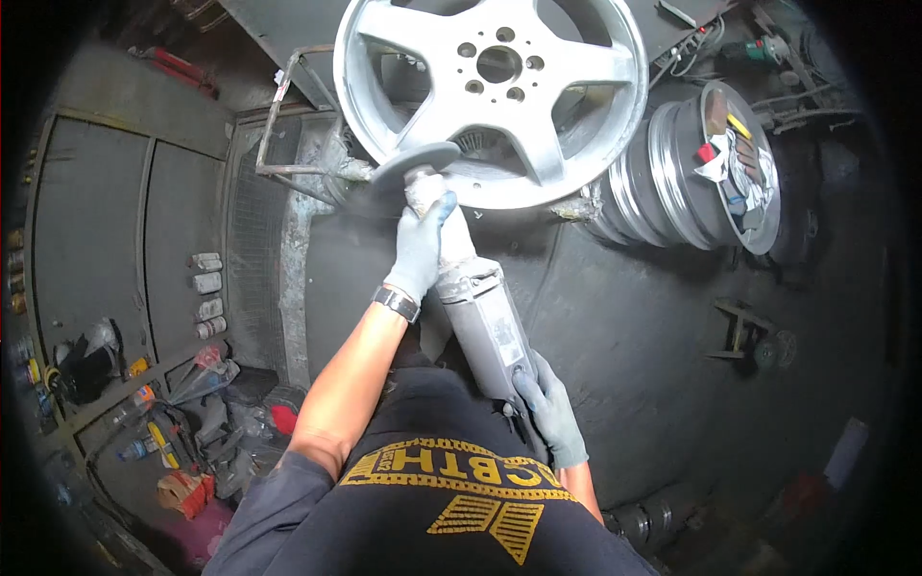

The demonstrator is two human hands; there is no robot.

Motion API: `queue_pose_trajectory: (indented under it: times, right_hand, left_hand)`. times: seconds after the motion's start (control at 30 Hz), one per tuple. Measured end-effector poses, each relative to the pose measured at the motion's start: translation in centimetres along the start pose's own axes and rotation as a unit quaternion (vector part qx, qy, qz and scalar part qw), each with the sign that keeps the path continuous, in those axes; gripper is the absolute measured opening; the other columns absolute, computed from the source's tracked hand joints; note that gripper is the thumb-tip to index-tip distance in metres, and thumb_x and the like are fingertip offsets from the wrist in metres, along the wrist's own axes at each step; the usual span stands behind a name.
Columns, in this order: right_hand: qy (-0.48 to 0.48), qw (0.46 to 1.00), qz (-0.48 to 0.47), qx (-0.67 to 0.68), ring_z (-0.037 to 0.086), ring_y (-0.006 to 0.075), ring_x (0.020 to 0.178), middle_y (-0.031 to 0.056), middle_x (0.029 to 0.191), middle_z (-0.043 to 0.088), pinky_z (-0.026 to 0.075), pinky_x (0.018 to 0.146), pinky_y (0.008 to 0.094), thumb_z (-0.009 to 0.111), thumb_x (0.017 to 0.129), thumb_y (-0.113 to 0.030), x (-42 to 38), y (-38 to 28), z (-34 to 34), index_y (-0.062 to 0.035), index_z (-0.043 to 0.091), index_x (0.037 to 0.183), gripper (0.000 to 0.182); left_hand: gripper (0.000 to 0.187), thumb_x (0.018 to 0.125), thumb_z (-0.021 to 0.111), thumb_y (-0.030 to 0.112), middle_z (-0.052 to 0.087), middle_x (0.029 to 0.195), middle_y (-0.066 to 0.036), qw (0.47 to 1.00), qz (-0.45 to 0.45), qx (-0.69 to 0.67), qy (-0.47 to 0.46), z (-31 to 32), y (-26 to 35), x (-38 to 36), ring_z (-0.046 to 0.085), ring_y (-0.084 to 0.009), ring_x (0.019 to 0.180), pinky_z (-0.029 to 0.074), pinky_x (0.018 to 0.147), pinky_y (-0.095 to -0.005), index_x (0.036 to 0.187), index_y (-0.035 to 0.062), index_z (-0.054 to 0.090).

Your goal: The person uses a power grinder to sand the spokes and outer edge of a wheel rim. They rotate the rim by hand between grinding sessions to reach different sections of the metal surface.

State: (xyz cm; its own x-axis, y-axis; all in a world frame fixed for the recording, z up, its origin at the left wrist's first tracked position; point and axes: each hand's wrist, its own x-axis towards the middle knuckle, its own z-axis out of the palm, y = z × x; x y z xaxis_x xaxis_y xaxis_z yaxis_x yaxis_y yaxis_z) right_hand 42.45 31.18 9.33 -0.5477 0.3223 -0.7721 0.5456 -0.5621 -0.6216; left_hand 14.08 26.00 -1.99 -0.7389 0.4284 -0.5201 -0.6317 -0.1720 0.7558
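Observation:
My left hand (423,242), in a grey glove, is wrapped round the front neck of a large angle grinder (480,331). The rear handle of the grinder is gripped by my gloved right hand (554,408), low and close to my body. At the grinder's far end its round disc (415,165) overlaps the lower left rim of a silver five-spoke alloy wheel (586,65). The wheel faces me at the top of the view, its upper edge cut off. Part of the right hand's grip is hidden behind the tool.
Stacked wheel rims (663,173) lie on their side at right, with tools and rags in the end one. A bent metal frame (274,125) stands left of the wheel. Clutter with bags and cords (211,422) fills the lower left. A small metal stand (740,326) is at right.

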Motion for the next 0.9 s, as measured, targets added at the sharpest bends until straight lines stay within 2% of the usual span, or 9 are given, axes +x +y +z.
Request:
queue_pose_trajectory:
  times: [0.1, 0.2, 0.33, 0.4, 0.47, 0.57, 0.67, 0.8, 0.9]
  right_hand:
    - [0.006, 0.999, 0.004, 0.037, 0.060, 0.0097, 0.084, 0.0079, 0.118, 0.067, 0.052, 0.069, 0.0270, 0.063, 0.104, -0.023, 0.0, -0.1, -0.1, 0.0014, 0.047, 0.152, 0.056]
    - [0.028, 0.999, 0.019, -0.007, 0.060, 0.0099, 0.085, 0.0073, 0.120, 0.067, 0.052, 0.070, 0.0271, 0.064, 0.104, -0.023, -1.1, -0.9, -1.9, 0.0006, 0.048, 0.152, 0.056]
    - [0.074, 0.997, 0.018, -0.016, 0.061, 0.0103, 0.087, 0.0081, 0.121, 0.067, 0.052, 0.070, 0.0271, 0.063, 0.104, -0.021, -3.5, -0.4, -6.6, 0.0011, 0.048, 0.152, 0.055]
    - [0.093, 0.996, 0.011, -0.007, 0.062, 0.0105, 0.087, 0.0083, 0.121, 0.067, 0.053, 0.069, 0.0268, 0.063, 0.104, -0.020, -4.6, -0.4, -8.9, 0.0014, 0.047, 0.153, 0.055]
    - [0.134, 0.991, -0.003, -0.014, 0.062, 0.0105, 0.088, 0.0083, 0.121, 0.067, 0.053, 0.069, 0.0254, 0.063, 0.103, -0.020, -5.7, -1.0, -10.4, 0.0023, 0.048, 0.152, 0.055]
    - [0.157, 0.987, -0.018, 0.010, 0.063, 0.0108, 0.088, 0.0084, 0.122, 0.066, 0.053, 0.068, 0.0243, 0.064, 0.103, -0.019, -6.0, -1.6, -11.0, 0.0025, 0.048, 0.151, 0.055]
    - [0.161, 0.986, -0.041, 0.010, 0.064, 0.0117, 0.090, 0.0090, 0.124, 0.066, 0.053, 0.068, 0.0252, 0.065, 0.103, -0.020, -5.7, -0.6, -11.4, 0.0025, 0.045, 0.153, 0.058]
    - [0.124, 0.991, -0.029, 0.033, 0.063, 0.0122, 0.090, 0.0103, 0.125, 0.065, 0.052, 0.067, 0.0265, 0.064, 0.104, -0.020, -4.8, 0.3, -9.6, 0.0037, 0.044, 0.153, 0.059]
    - [0.105, 0.993, -0.035, -0.047, 0.061, 0.0089, 0.090, 0.0086, 0.123, 0.066, 0.050, 0.069, 0.0238, 0.062, 0.104, -0.020, -3.8, -0.2, -6.9, 0.0031, 0.047, 0.152, 0.055]
  left_hand:
    - [0.041, 0.096, 0.075, 0.027, 0.068, 0.113, -0.005, 1.000, -0.002, 0.015, 0.005, -0.3, -0.5, 0.6, 0.064, -0.0143, 0.100, 0.052, 0.088, -0.0303, 0.126, -0.0007, 0.066]
    - [0.041, 0.097, 0.075, 0.026, 0.068, 0.115, -0.005, 1.000, 0.011, -0.011, -0.014, 1.2, -2.7, 0.0, 0.063, -0.0141, 0.103, 0.051, 0.090, -0.0306, 0.128, 0.0000, 0.065]
    - [0.042, 0.096, 0.077, 0.025, 0.069, 0.115, -0.004, 0.999, 0.005, -0.033, -0.028, 6.4, -6.4, -2.0, 0.063, -0.0134, 0.105, 0.051, 0.093, -0.0305, 0.128, 0.0011, 0.065]
    - [0.038, 0.095, 0.079, 0.028, 0.069, 0.109, -0.004, 0.998, -0.038, -0.042, -0.039, 9.4, -7.9, -2.8, 0.065, -0.0138, 0.095, 0.053, 0.086, -0.0308, 0.121, 0.0033, 0.066]
    - [0.037, 0.094, 0.079, 0.029, 0.069, 0.106, -0.005, 0.995, -0.028, -0.028, -0.090, 11.9, -9.0, -2.9, 0.066, -0.0139, 0.092, 0.054, 0.082, -0.0316, 0.118, 0.0043, 0.066]
    - [0.044, 0.094, 0.080, 0.030, 0.068, 0.104, -0.007, 0.994, -0.041, -0.057, -0.087, 15.1, -10.2, -2.6, 0.067, -0.0159, 0.092, 0.056, 0.080, -0.0330, 0.122, 0.0017, 0.061]
    - [0.045, 0.094, 0.080, 0.030, 0.069, 0.107, -0.008, 0.994, -0.049, -0.055, -0.080, 15.2, -10.0, -2.7, 0.067, -0.0152, 0.096, 0.056, 0.082, -0.0316, 0.121, 0.0000, 0.061]
    - [0.046, 0.093, 0.081, 0.030, 0.069, 0.106, -0.008, 0.996, -0.038, -0.043, -0.072, 11.7, -9.2, -2.3, 0.067, -0.0153, 0.093, 0.057, 0.081, -0.0320, 0.122, 0.0002, 0.061]
    - [0.046, 0.093, 0.081, 0.030, 0.070, 0.103, -0.008, 0.998, -0.031, -0.040, -0.037, 8.0, -8.0, -2.0, 0.068, -0.0161, 0.085, 0.057, 0.077, -0.0326, 0.122, 0.0001, 0.062]
